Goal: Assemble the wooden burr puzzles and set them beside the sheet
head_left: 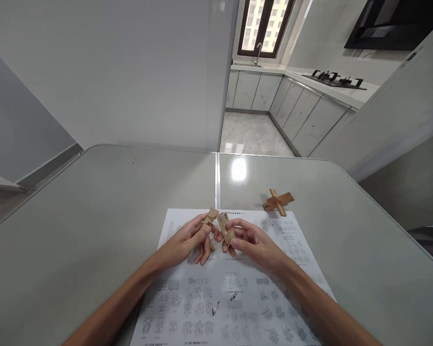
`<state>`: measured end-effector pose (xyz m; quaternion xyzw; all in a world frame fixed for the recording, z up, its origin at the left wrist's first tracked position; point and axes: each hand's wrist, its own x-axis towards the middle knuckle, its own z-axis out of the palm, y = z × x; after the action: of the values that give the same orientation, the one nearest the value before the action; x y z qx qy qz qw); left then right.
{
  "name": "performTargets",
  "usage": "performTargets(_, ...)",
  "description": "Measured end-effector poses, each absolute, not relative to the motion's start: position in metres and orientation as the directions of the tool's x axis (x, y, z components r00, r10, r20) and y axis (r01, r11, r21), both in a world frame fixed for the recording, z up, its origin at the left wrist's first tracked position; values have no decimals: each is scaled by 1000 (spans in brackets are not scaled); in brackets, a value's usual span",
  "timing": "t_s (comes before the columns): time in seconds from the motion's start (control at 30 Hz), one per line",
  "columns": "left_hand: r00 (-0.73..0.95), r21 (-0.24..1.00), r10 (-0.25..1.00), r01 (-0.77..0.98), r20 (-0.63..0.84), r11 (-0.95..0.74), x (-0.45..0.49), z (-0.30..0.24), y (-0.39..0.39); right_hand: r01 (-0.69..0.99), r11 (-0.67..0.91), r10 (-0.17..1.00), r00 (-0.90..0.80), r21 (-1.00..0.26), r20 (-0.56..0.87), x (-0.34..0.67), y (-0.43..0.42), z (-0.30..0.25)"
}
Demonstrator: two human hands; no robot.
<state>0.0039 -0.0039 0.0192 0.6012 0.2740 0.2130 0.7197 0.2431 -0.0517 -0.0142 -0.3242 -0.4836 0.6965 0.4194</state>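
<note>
Here — wooden piece [222,221] in right hand [255,241]

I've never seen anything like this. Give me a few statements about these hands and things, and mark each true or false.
1. The left hand holds a wooden piece. True.
2. The right hand holds a pen. False: the right hand holds a marked piece.
3. A wooden cross lies by the far right corner of the sheet. True.
4. The sheet is blank. False: it is covered in printed drawings.
5. A tap stands in front of the window. True.
6. The table is round. False: the table has long straight edges.
</note>
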Motion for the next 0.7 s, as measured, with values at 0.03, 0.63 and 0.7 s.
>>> performTargets(0.03, 762, 981, 631, 31, -148, 192, 3, 18, -4, -266, -167, 901, -432, -949, -37, 244, -52, -14)
performTargets(0.63, 803, 991, 582, 97, -130, 87, 4, 18, -7, -76, -13, 956, -295, -997, 10, 240, -59, -3)
performTargets(0.7, 785, 991, 605, 103, -134, 85, 5, 16, -8, -84, 17, 961, -275, -996, 39, 237, -59, -4)
